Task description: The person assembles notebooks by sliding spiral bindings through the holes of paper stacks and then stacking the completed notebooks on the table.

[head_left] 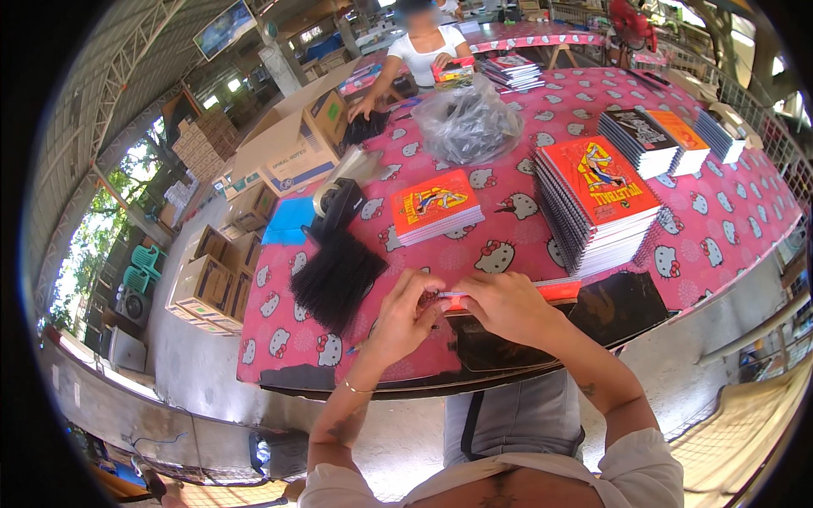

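At the near edge of the table, an orange-covered notebook (pixel 557 292) is held edge-on, its spine side facing up. My right hand (pixel 508 306) closes over its left part, thumb and fingers gripping the edge. My left hand (pixel 408 311) is pinched at the notebook's left end; whatever sits between its fingertips is too small to make out. Under the notebook lies a dark board (pixel 500 343). To the left of my left hand is a heap of black spiral binding coils (pixel 337 284).
Beyond my hands stand a short stack of orange notebooks (pixel 434 203) and a tall spiral-bound stack (pixel 593 199). A tape dispenser (pixel 337 207), a plastic bag of dark coils (pixel 468 123) and a cardboard box (pixel 296 144) are farther off. A co-worker (pixel 428 55) handles coils across the table.
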`<state>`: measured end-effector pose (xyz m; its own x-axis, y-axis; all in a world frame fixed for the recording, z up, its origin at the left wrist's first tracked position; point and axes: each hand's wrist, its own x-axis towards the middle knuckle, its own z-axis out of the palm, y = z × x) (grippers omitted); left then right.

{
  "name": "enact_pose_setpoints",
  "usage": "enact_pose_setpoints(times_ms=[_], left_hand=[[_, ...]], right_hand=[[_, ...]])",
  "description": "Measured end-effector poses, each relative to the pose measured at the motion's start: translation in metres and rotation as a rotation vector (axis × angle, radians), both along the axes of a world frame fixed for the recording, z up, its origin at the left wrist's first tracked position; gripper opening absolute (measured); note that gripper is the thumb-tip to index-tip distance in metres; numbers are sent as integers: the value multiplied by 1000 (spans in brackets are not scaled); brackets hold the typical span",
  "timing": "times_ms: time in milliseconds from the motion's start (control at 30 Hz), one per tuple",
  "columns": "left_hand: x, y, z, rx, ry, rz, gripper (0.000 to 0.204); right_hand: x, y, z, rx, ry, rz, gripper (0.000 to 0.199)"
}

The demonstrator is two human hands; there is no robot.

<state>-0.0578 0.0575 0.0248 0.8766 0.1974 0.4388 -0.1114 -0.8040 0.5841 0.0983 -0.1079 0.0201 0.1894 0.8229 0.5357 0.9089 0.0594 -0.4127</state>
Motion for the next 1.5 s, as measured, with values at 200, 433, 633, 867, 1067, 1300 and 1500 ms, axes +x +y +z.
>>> enact_pose_setpoints(times_ms=[200,433,633,867,1067,1300,1500], left_hand=[[-1,10,-8,166,146,-37,31],[-1,10,5,102,73,-55,29],[7,11,-5,201,12,-17,31],[20,-15,2,456,-92,127,37],[-9,11,4,-62,206,11,25],[-1,5,7,18,-23,39,21],[-2,11,5,39,-16,28,19]], right_hand=[[3,0,1,-30,-4,44,15],[11,-36,7,-87,-130,-78,21],[11,-31,5,-68,-85,-82,20],[18,-28,4,-96,-56,-94,16],[13,-16,20,-2,22,-18,18],[11,11,18,-93,88,77,19],[9,5,20,-79,71,75,19]])
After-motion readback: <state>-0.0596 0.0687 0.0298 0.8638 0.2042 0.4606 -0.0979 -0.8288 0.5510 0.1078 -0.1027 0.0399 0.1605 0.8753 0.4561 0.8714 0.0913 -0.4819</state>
